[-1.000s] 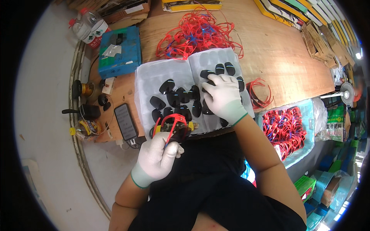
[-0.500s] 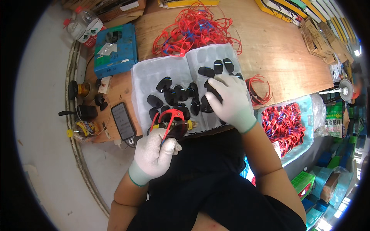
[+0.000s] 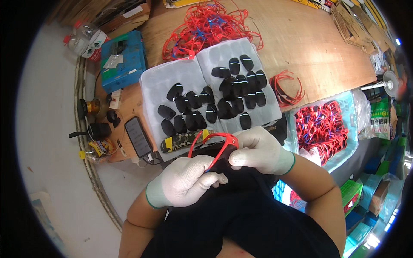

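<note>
At the right, a wide stretch of wood is shown by the table (image 3: 301,36) between the heap of red frames (image 3: 208,28) and the table's edge, near which a smaller bunch of red frames (image 3: 286,90) is laid. Beyond that edge, a light-blue crate (image 3: 352,129) is seen, filled with more red frames. On the left, room is narrowed by a blue box (image 3: 124,62) and a black phone (image 3: 138,137), with the pale cloth (image 3: 165,75) spread just beside them toward the near edge. On the cloth, dark lenses (image 3: 230,88) are scattered in two loose groups, glossy and rounded. A red glasses frame (image 3: 231,140) is held up between the two hands, in front of the dark clothing, its arms slanted down to the left and a bluish tip shown on one. Whether a lens is seated in it cannot be told against the dark background. By the left hand (image 3: 183,185), the arms of the frame are gripped, the fingers curled and closed on them. By the right hand (image 3: 264,152), the corner near the hinge is pinched, thumb below and fingers bent above, both wrists being turned inward.
</note>
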The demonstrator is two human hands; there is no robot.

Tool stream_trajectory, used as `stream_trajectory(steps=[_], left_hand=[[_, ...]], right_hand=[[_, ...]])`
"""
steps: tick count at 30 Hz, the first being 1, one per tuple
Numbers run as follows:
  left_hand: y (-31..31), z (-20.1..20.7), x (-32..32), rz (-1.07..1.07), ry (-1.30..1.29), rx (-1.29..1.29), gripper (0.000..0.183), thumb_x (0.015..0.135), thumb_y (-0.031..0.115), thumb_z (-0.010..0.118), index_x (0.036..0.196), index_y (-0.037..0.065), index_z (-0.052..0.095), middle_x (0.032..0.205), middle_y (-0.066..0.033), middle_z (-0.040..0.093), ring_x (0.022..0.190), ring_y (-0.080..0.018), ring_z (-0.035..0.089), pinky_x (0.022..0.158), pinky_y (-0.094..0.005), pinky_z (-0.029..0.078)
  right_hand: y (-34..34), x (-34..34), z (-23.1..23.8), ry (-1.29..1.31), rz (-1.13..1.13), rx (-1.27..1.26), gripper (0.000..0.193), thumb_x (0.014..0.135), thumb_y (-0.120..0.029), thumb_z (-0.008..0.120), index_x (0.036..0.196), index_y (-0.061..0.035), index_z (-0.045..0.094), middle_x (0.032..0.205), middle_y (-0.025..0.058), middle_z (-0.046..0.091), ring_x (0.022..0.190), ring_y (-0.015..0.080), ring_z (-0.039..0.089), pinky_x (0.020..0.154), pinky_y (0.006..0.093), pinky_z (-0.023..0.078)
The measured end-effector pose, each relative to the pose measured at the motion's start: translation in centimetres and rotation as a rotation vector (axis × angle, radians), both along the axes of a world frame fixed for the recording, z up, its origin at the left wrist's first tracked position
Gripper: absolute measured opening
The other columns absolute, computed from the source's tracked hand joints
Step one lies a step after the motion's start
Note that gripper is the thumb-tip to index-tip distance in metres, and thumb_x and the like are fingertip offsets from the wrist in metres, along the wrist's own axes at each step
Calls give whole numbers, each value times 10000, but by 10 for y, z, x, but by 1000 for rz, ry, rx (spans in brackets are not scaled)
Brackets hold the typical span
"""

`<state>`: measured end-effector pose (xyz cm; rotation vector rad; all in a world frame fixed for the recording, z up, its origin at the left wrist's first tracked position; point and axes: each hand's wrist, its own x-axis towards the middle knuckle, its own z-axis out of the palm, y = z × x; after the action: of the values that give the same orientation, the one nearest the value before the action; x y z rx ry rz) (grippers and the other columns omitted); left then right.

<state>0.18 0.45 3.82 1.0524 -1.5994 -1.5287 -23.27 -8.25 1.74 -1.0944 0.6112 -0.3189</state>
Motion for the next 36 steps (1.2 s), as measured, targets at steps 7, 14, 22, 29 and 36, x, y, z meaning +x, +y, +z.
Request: stream_trajectory(steps=[7,14,22,29,36], left_hand=[[0,2,-18,138,-92,-28,434,1115,375,475,1053,-14,659,763,-65,711,661,-148,700,654,-279,572],[2,-11,-22,213,-302,-322,331,1098,239,480,981,-1,676,659,-40,667,572,-165,676,583,-284,549],[9,-4,-7,271,-12,-159,291,1091,219,518,967,1,666,659,-19,661,583,-117,656,581,-247,523],[8,-2,2,305,83,113,475,1058,321,621,1333,-43,488,873,-40,664,710,-67,594,678,-216,496],[5,3,0,319,-141,-99,353,1026,161,598,1305,-52,561,773,-26,675,594,-68,612,563,-214,485]], right_hand=[[18,-6,-14,-57,-134,106,333,1020,-313,610,937,-14,731,770,3,651,757,85,564,717,270,441],[22,5,-20,-84,-198,228,320,1014,-277,621,922,16,710,787,30,632,741,104,558,715,270,445],[34,19,-3,-192,-247,132,217,1006,-158,573,913,10,674,841,36,644,772,98,555,736,279,455],[29,40,15,-68,-275,-70,53,970,-27,665,992,-1,704,869,6,691,790,48,580,700,235,440],[26,39,2,-2,-182,-32,146,991,-126,640,942,-7,711,767,4,661,717,43,562,649,245,434]])
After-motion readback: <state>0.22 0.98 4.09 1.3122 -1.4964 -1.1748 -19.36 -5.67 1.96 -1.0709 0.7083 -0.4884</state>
